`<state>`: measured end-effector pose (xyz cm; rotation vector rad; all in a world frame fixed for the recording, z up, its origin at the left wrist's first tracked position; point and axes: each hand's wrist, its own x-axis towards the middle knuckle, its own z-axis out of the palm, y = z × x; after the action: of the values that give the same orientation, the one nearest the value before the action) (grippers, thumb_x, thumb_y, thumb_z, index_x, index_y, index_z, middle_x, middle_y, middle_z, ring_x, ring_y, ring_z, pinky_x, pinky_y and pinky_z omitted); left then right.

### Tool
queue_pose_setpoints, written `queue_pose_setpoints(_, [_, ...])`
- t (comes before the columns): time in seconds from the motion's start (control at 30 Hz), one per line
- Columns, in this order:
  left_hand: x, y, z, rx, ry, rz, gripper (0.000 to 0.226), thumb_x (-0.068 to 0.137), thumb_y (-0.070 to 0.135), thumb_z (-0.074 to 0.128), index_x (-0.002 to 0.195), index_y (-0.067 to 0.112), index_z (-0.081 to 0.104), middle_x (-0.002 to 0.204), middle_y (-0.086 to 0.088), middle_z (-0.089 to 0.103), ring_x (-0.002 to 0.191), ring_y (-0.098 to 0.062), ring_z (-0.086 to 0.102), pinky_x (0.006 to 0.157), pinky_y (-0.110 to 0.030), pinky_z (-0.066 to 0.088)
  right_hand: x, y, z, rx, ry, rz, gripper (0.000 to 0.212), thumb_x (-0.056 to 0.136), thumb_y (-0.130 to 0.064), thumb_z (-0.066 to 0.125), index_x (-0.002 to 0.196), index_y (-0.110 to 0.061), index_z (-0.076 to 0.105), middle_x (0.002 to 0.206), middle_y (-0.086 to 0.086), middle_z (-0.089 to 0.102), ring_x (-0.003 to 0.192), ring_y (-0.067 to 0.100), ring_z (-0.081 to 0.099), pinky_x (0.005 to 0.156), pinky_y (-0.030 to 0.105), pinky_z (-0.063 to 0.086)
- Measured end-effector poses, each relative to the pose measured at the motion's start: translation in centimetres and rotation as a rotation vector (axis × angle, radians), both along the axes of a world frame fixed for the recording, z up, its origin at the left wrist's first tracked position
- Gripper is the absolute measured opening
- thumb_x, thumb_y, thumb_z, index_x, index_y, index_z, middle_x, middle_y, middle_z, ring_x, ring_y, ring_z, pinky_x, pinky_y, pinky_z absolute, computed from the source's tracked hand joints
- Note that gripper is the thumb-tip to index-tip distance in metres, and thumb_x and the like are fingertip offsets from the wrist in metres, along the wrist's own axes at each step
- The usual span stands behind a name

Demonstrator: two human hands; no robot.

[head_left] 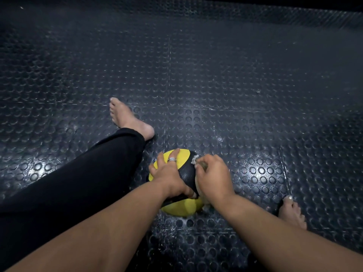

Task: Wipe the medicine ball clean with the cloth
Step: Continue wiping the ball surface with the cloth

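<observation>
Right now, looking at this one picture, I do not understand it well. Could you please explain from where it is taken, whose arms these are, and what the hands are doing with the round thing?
The camera sits on a person's head and looks down, so the arms are the person's own. The person sits on a dark rubber floor with round studs, bare feet out. Between the legs lies a yellow and black medicine ball. The left hand, with a silver ring, rests spread on the ball and steadies it. The right hand grips a pale crumpled cloth and presses it against the ball's black part to wipe it.
</observation>
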<state>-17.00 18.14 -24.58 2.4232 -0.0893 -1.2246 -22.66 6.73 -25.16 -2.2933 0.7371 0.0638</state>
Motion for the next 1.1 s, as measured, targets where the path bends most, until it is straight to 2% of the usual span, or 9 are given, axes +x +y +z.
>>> queue_pose_setpoints(0.07, [0.2, 0.5, -0.1, -0.019, -0.003, 0.007, 0.138, 0.053, 0.033, 0.095, 0.149, 0.051, -0.002, 0.16, 0.003, -0.018, 0.146, -0.038, -0.006, 0.118, -0.05, 0.022, -1.2, 0.3, 0.2, -0.002, -0.077, 0.14, 0.008, 0.087, -0.014, 0.058, 0.093, -0.013, 0.064, 0.09, -0.005, 0.049, 0.086, 0.017, 0.052, 0.077, 0.026, 0.041])
queue_pose_setpoints(0.13, [-0.2, 0.8, -0.3, -0.022, -0.011, 0.002, 0.139, 0.052, 0.033, 0.095, 0.15, 0.051, -0.003, 0.159, 0.004, -0.018, 0.146, -0.037, -0.006, 0.118, -0.051, 0.021, -1.1, -0.7, -0.2, -0.016, -0.04, 0.186, 0.007, 0.088, -0.015, 0.058, 0.093, -0.013, 0.063, 0.09, -0.004, 0.05, 0.085, 0.016, 0.051, 0.075, 0.025, 0.039])
queue_pose_setpoints(0.3, [-1.0, 0.8, -0.5, -0.021, -0.042, 0.004, 0.141, 0.051, 0.035, 0.095, 0.15, 0.048, -0.004, 0.159, 0.004, -0.02, 0.146, -0.038, -0.007, 0.118, -0.052, 0.02, 1.3, -2.6, -1.1, 0.074, 0.143, -0.036, 0.007, 0.09, -0.015, 0.053, 0.093, -0.013, 0.059, 0.09, 0.006, 0.065, 0.088, 0.024, 0.06, 0.064, 0.023, 0.033])
queue_pose_setpoints(0.47, [-0.3, 1.6, -0.4, -0.04, -0.032, 0.018, 0.14, 0.05, 0.031, 0.096, 0.15, 0.049, 0.0, 0.16, 0.003, -0.014, 0.147, -0.036, -0.001, 0.118, -0.048, 0.022, -0.7, 0.8, 0.3, 0.027, -0.042, 0.196, 0.009, 0.092, -0.016, 0.051, 0.099, -0.015, 0.057, 0.099, -0.001, 0.051, 0.091, 0.015, 0.049, 0.076, 0.025, 0.036])
queue_pose_setpoints(0.57, [-0.1, 1.4, -0.2, -0.047, -0.029, 0.027, 0.139, 0.05, 0.033, 0.096, 0.15, 0.049, 0.0, 0.16, 0.002, -0.013, 0.146, -0.035, -0.001, 0.118, -0.048, 0.022, -0.5, 0.9, -0.1, -0.039, -0.043, 0.125, 0.009, 0.093, -0.018, 0.048, 0.098, -0.015, 0.054, 0.102, 0.003, 0.051, 0.094, 0.021, 0.05, 0.079, 0.032, 0.041])
queue_pose_setpoints(0.77, [-1.1, -1.0, -0.1, 0.036, -0.034, 0.156, 0.133, 0.057, 0.041, 0.091, 0.151, 0.046, -0.004, 0.159, -0.003, -0.011, 0.144, -0.043, 0.002, 0.118, -0.05, 0.021, 2.6, -1.3, -0.5, 0.055, 0.132, -0.055, 0.014, 0.091, -0.014, 0.047, 0.101, -0.013, 0.057, 0.1, 0.009, 0.062, 0.089, 0.024, 0.055, 0.067, 0.026, 0.035])
queue_pose_setpoints(0.93, [-1.8, -0.8, -0.2, 0.024, -0.042, 0.209, 0.135, 0.058, 0.041, 0.091, 0.151, 0.044, -0.006, 0.159, -0.006, -0.011, 0.144, -0.044, 0.003, 0.118, -0.048, 0.02, -0.2, -0.9, 0.6, -0.247, 0.028, 0.414, 0.018, 0.096, -0.022, 0.043, 0.103, -0.011, 0.055, 0.103, 0.01, 0.051, 0.091, 0.03, 0.052, 0.073, 0.036, 0.04])
queue_pose_setpoints(0.97, [-1.8, -0.6, -0.3, 0.017, -0.038, 0.214, 0.135, 0.057, 0.041, 0.092, 0.151, 0.044, -0.005, 0.159, -0.005, -0.01, 0.144, -0.043, 0.003, 0.118, -0.049, 0.021, -0.4, -1.1, 0.3, -0.276, 0.037, 0.43, 0.018, 0.096, -0.022, 0.041, 0.104, -0.011, 0.053, 0.103, 0.01, 0.05, 0.091, 0.031, 0.051, 0.073, 0.036, 0.039])
queue_pose_setpoints(1.1, [-1.5, -0.2, -0.4, -0.003, -0.036, 0.224, 0.136, 0.054, 0.04, 0.094, 0.152, 0.045, -0.002, 0.16, -0.002, -0.011, 0.145, -0.041, 0.003, 0.117, -0.051, 0.022, 1.0, -2.2, -0.4, -0.152, 0.113, 0.17, 0.017, 0.095, -0.016, 0.039, 0.102, -0.008, 0.051, 0.104, 0.014, 0.053, 0.096, 0.032, 0.053, 0.077, 0.035, 0.041])
